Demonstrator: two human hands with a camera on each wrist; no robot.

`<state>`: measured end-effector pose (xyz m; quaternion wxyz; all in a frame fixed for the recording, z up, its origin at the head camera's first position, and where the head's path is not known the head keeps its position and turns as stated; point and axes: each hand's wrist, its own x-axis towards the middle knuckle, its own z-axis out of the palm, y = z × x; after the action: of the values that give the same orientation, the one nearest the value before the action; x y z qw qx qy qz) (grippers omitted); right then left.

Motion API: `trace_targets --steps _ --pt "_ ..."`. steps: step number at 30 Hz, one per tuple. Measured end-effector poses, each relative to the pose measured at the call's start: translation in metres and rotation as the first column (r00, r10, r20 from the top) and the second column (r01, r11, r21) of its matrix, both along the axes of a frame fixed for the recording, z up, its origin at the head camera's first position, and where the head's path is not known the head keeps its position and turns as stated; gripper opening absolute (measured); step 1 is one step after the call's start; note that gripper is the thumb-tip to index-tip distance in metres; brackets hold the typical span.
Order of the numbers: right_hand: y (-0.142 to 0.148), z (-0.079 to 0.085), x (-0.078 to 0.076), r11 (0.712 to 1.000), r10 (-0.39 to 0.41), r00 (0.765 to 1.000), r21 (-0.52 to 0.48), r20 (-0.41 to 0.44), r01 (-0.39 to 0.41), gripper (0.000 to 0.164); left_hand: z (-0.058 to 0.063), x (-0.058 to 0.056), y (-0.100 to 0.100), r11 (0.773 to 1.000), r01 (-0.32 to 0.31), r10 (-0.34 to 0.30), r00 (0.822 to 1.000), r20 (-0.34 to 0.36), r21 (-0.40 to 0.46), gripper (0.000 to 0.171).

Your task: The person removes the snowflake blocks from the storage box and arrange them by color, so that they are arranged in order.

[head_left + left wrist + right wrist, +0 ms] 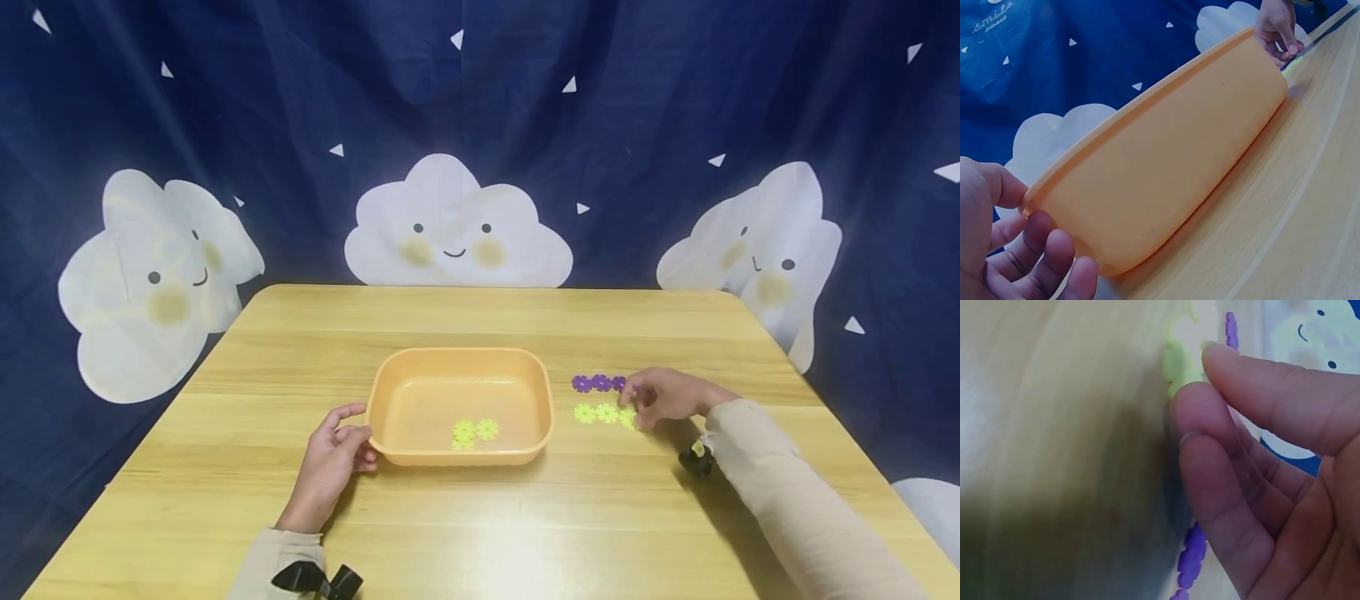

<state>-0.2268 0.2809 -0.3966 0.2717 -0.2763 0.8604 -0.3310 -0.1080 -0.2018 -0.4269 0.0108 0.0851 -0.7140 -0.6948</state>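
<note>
An orange plastic basin (457, 457) stands on the table. My left hand (335, 462) grips its left end, thumb and fingers at the rim; the left wrist view shows the basin's outer wall (1166, 150) beyond those fingers. Yellow flower-shaped pieces (487, 429) lie inside, toward the near side. Right of the basin is a row of yellow flower pieces (606, 413). My right hand (667, 396) pinches the rightmost yellow flower piece (628, 417) with thumb and fingertips. Behind it runs a row of purple flower pieces (601, 382), partly hidden by that hand.
The wooden table (480, 517) extends around the basin and both rows. A dark blue curtain (637, 100) with smiling white clouds (457, 225) hangs past the table's far edge. Black straps (318, 579) sit at the sleeve cuffs.
</note>
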Motion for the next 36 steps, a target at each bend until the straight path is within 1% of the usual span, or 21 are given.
trace_targets --steps 6,15,18,25,31,36 --pt "-0.009 0.005 -0.003 0.999 0.001 1.0 -0.032 0.011 -0.001 0.027 0.0 0.0 0.001 1.0 -0.004 0.004 1.0 -0.003 0.004 0.036" --pt "-0.033 0.015 -0.009 0.996 0.042 0.999 -0.078 -0.006 -0.042 0.021 0.001 0.001 0.0 1.0 -0.002 0.002 1.0 -0.007 0.006 0.036" --pt "-0.041 0.018 -0.012 0.996 0.054 0.998 -0.072 -0.017 -0.055 0.018 0.001 0.001 0.0 1.0 -0.003 0.003 1.0 -0.007 0.009 0.036" --pt "-0.064 0.025 -0.015 0.998 0.037 0.999 -0.043 -0.03 -0.039 0.012 0.001 0.001 0.001 1.0 -0.002 0.002 1.0 -0.007 0.015 0.037" --pt "-0.082 0.029 -0.017 0.999 0.023 0.999 -0.044 -0.024 -0.024 0.016 0.001 0.0 0.001 1.0 0.001 -0.001 1.0 -0.002 0.008 0.037" --pt "-0.094 0.034 -0.019 0.998 0.018 0.999 -0.053 -0.042 -0.02 0.019 0.001 0.0 0.001 1.0 0.0 0.0 1.0 0.0 0.001 0.037"
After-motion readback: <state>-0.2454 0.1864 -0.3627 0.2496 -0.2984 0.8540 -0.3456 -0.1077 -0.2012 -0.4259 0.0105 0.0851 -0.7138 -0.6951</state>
